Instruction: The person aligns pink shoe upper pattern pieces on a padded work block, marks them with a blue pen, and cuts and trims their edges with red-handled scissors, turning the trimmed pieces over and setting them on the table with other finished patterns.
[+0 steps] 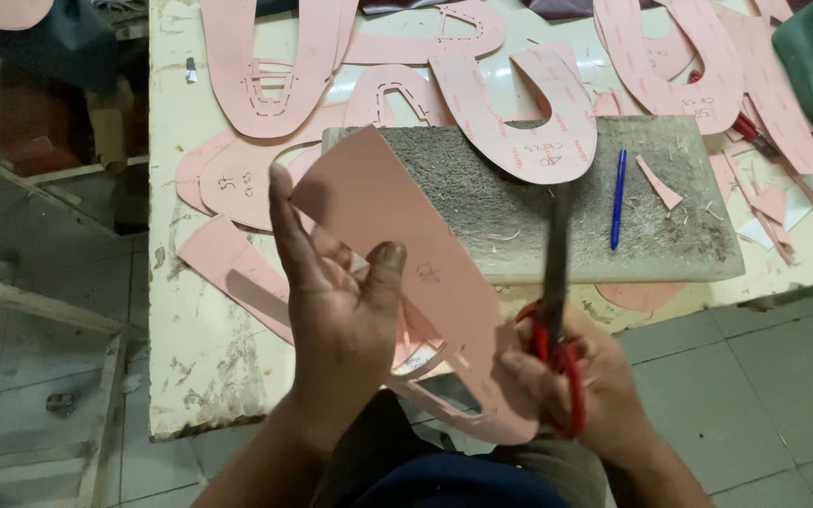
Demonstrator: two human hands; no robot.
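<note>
Two hands, left hand (pixel 336 301) holding pink pattern (pixel 406 254) diagonally, scissors (pixel 554 310) upright

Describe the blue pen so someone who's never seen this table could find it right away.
Start at the grey block in the middle of the worn white table. The blue pen lies on the block's right half, nearly upright in the picture; it is the only slim blue thing among the pink card patterns.

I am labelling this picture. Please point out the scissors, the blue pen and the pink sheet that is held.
scissors (pixel 554 282): head view, on the dark blades.
blue pen (pixel 618 198): head view, mid-barrel.
pink sheet (pixel 397 226): head view, on its flat middle.
</note>
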